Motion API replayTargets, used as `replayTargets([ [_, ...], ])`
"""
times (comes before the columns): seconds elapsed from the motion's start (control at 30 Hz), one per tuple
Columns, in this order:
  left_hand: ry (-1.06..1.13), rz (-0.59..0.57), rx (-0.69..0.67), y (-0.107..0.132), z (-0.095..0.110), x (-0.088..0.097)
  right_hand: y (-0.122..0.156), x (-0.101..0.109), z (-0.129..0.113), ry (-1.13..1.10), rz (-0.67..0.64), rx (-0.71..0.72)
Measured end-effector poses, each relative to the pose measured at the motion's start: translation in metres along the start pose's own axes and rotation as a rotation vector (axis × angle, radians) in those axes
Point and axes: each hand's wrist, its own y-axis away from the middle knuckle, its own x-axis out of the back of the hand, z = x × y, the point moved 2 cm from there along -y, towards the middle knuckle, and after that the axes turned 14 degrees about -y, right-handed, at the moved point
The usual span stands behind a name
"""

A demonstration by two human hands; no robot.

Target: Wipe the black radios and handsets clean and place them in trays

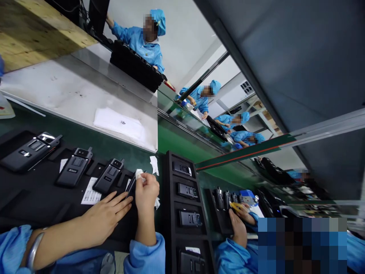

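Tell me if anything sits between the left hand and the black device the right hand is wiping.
Nothing visible does. The left hand lies flat on the black tray, fingertips right beside the device, which the right hand touches with a white cloth.

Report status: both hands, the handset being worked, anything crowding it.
Left hand flat on the black tray, fingers open. Right hand pinches a white wipe against the end handset. Second tray close alongside; neighbour's hand beyond.
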Motion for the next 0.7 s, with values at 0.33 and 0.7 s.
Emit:
replayTargets([
  [0.33, -0.010, 0.082, -0.009, 0.002, 0.000, -0.007, 0.016, 0.044, 0.021, 0.013, 0.128, -0.098],
  [0.7, -0.033, 0.142, -0.016, 0.006, -0.001, -0.020, 0.052, 0.028, 0.012, 0.025, 0.016, -0.160],
])
